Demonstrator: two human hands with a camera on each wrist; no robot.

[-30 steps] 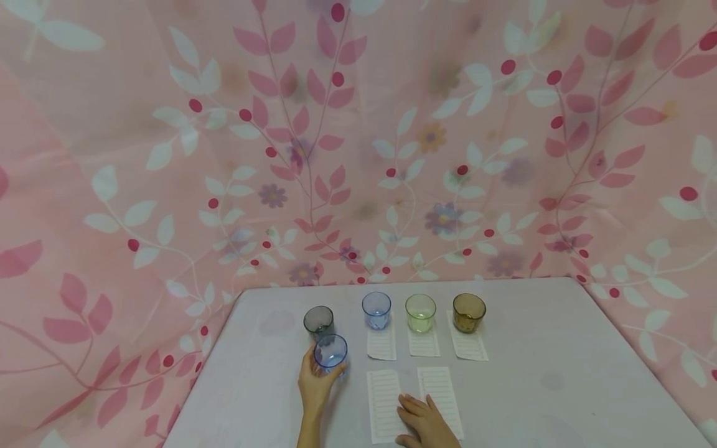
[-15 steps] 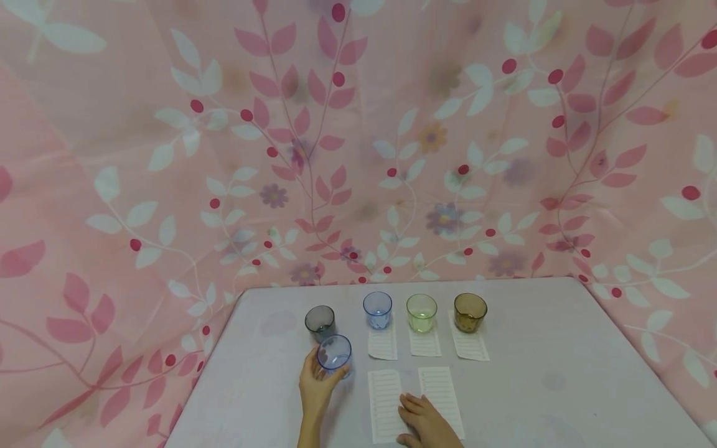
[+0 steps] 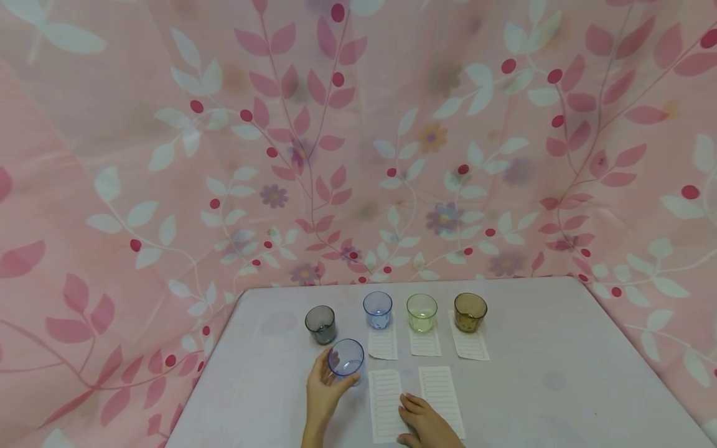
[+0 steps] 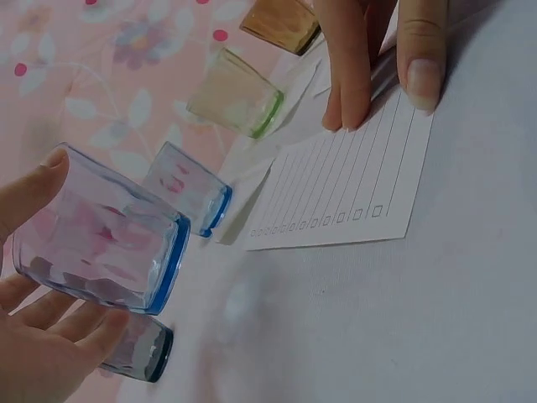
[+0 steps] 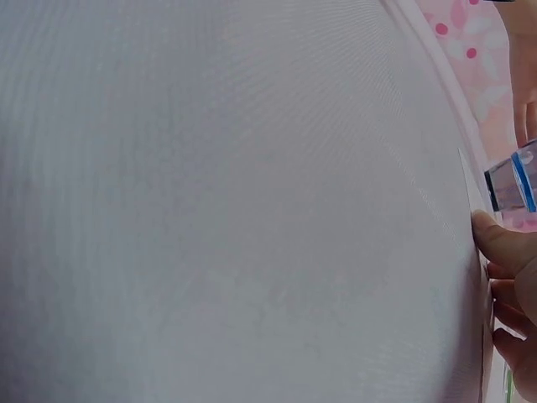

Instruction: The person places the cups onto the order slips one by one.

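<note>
My left hand (image 3: 322, 393) grips a blue glass tumbler (image 3: 346, 358) by its side, thumb on one side and fingers on the other. In the left wrist view this tumbler (image 4: 105, 231) is held up off the table. My right hand (image 3: 428, 424) rests with relaxed fingers on two lined paper sheets, a left sheet (image 3: 385, 401) and a right sheet (image 3: 444, 392). Just beyond the held tumbler stands a dark grey glass (image 3: 321, 325). The right wrist view shows the right hand (image 5: 518, 290) only at its edge, with the thumb on the paper.
Along the back stand a second blue glass (image 3: 378, 311), a pale green glass (image 3: 421, 313) and an amber glass (image 3: 470, 313), each on a small lined slip. A pink floral curtain (image 3: 358, 155) hangs behind the white-covered table (image 3: 538, 373).
My left hand has moved right and slightly nearer with the blue tumbler, away from the dark grey glass, now fully uncovered. The right hand has stayed on the papers.
</note>
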